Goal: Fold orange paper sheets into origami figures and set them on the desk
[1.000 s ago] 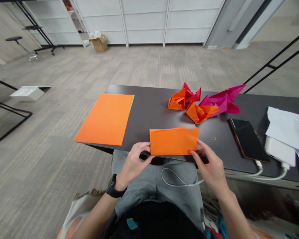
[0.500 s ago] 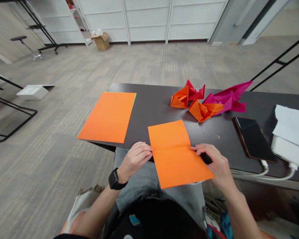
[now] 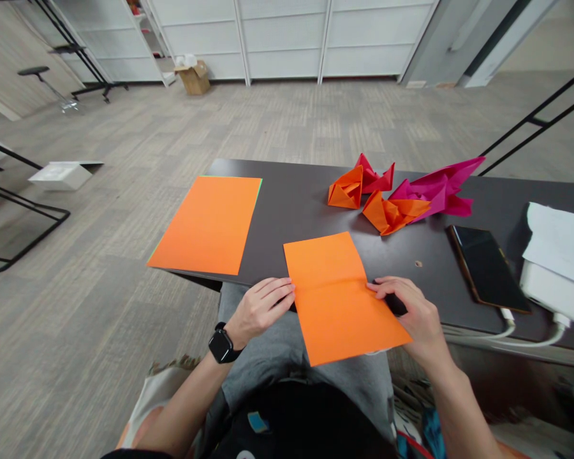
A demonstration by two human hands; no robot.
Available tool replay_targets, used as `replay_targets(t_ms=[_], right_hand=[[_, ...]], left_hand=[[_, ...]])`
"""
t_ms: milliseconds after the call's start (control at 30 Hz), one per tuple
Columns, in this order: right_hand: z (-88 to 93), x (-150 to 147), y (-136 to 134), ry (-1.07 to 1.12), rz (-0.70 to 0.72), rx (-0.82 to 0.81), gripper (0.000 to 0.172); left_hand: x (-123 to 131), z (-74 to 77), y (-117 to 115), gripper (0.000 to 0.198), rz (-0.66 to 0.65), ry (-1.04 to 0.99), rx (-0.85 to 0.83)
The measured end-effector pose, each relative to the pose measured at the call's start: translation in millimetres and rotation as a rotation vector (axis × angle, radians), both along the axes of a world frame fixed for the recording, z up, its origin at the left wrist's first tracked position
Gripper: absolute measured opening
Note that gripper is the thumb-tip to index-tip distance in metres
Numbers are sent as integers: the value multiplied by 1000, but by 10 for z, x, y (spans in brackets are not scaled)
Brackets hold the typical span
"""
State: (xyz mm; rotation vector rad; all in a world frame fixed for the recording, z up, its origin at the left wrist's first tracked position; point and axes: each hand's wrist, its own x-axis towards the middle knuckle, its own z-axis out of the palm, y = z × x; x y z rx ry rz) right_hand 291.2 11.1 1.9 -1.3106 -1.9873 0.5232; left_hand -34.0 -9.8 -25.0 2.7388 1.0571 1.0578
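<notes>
An orange sheet of paper [image 3: 339,306] with a crease across its middle lies partly over the table's near edge and partly over my lap. My left hand [image 3: 263,309] pinches its left edge near the crease. On the opposite side, my right hand [image 3: 406,309] grips the right edge, with thumb and fingers closed on it. A dark object shows under the right fingers; what it is I cannot make out. To the left lies a stack of orange sheets [image 3: 208,223] with a thin green edge showing.
Folded shapes in orange [image 3: 392,213], red [image 3: 377,175] and magenta [image 3: 447,188] stand towards the table's far edge. A phone [image 3: 488,268] on a cable, a white device [image 3: 552,290] and white papers [image 3: 564,242] lie on the right of the dark table [image 3: 291,204].
My left hand has shifted slightly along the sheet's left edge, and its wrist has turned a little. The sheet and my right hand are nearly unchanged.
</notes>
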Motion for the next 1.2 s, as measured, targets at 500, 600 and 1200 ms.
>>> replay_targets(t_ms=[500, 600, 1200], right_hand=[[179, -72, 101, -49, 47, -5, 7], [221, -153, 202, -71, -11, -41, 21], [1, -273, 287, -156, -114, -82, 28]], left_hand=[[202, 142, -26, 11, 293, -206, -194], [234, 200, -37, 12, 350, -253, -319], [427, 369, -20, 12, 514, -347, -481]])
